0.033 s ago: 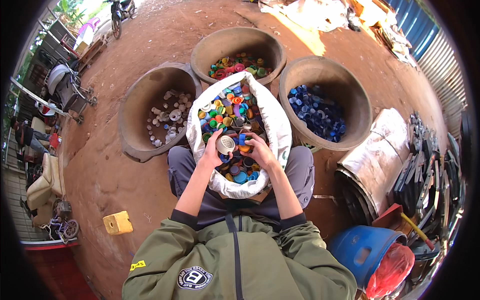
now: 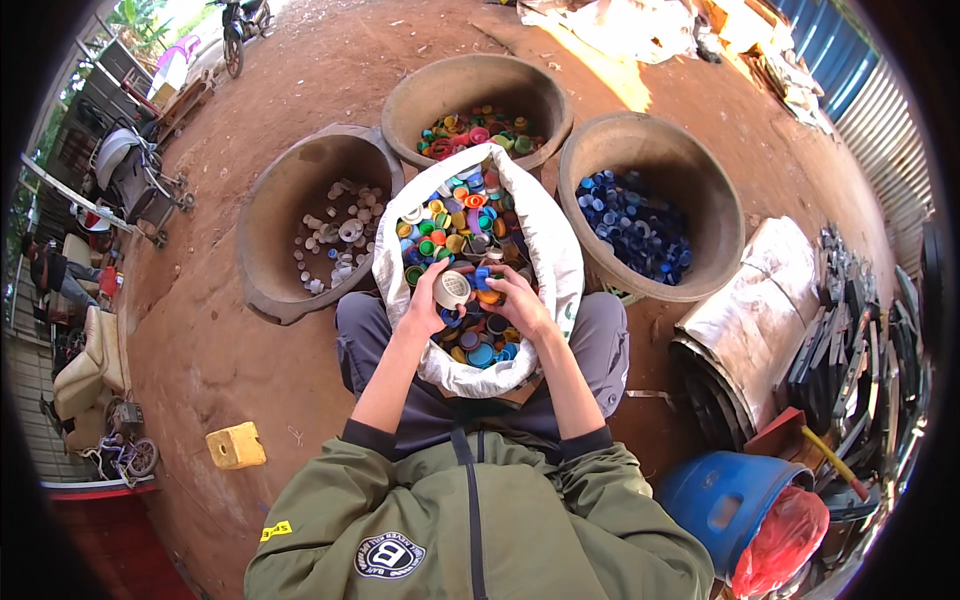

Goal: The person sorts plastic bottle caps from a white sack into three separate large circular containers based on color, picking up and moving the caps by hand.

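A white woven sack (image 2: pixel 548 215) with a rolled rim stands open between my knees, full of mixed coloured bottle caps (image 2: pixel 437 236). Over its near half my left hand (image 2: pixel 421 304) is closed round a white cap (image 2: pixel 451 289) with a ribbed or gridded face. Close beside it, my right hand (image 2: pixel 524 306) pinches a blue cap (image 2: pixel 482 276) between fingers and thumb. An orange cap (image 2: pixel 489 296) shows just under those fingers; I cannot tell whether it is held too. Both hands partly hide the caps below them.
Around the sack stand three brown tubs: one at left (image 2: pixel 262 215) with white caps, one behind (image 2: pixel 400 105) with red, yellow and green caps, one at right (image 2: pixel 722 200) with blue caps. A rolled sheet (image 2: pixel 750 310), blue barrel (image 2: pixel 700 500) and yellow block (image 2: pixel 236 446) lie nearby.
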Available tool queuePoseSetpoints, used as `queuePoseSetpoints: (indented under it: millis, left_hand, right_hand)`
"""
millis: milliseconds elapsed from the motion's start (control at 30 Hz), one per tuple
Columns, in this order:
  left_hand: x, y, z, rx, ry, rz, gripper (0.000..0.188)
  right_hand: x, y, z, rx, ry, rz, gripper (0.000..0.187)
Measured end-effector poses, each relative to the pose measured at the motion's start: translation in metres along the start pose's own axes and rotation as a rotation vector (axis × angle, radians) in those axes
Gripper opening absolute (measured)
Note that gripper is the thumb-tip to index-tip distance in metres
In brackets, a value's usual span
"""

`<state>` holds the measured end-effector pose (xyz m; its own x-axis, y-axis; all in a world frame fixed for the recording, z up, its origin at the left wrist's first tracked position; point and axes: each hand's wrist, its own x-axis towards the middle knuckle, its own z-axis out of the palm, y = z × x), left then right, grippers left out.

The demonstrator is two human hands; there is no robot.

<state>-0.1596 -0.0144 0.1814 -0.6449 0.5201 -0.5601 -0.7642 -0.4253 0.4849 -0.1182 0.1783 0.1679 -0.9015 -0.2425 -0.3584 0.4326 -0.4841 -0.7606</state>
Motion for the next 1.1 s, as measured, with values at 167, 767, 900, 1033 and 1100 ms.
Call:
queuePoseSetpoints:
  millis: [167,767,900,1033,1100]
  left_hand:
    - [0.0,-0.004,0.006,0.047,0.025,0.186,0.045]
    - [-0.015,0.004,0.028,0.052,0.036,0.29,0.048]
    - [0.0,-0.004,0.021,0.192,0.098,0.38,0.037]
    - [0.01,-0.01,0.019,0.295,0.157,0.397,0.048]
    - [-0.004,-0.003,0.029,0.177,0.093,0.305,0.049]
  right_hand:
    - [0.005,0.004,0.006,0.024,0.071,-0.097,0.027]
    - [-0.011,-0.021,0.031,-0.782,0.138,-0.475,0.037]
    - [-0.013,-0.019,0.038,-0.981,0.098,-0.383,0.063]
    - [-0.006,-0.007,0.038,-1.001,0.129,-0.568,0.061]
    - [-0.005,-0.005,0.03,-0.732,0.099,-0.398,0.057]
